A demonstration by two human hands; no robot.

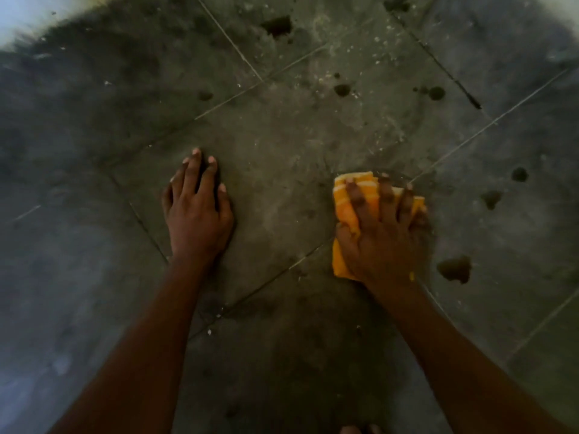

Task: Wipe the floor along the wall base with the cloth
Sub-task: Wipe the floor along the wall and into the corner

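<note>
A folded orange cloth with pale stripes lies flat on the grey tiled floor, right of centre. My right hand presses down on top of it with fingers spread, covering most of it. My left hand rests flat on the bare floor to the left, fingers apart, holding nothing. A pale strip of wall shows at the top left corner, blurred.
Dark wet spots dot the tiles to the right and at the top. Pale crumbs and dust lie scattered ahead of the cloth. Grout lines cross the floor diagonally. Toes show at the bottom edge.
</note>
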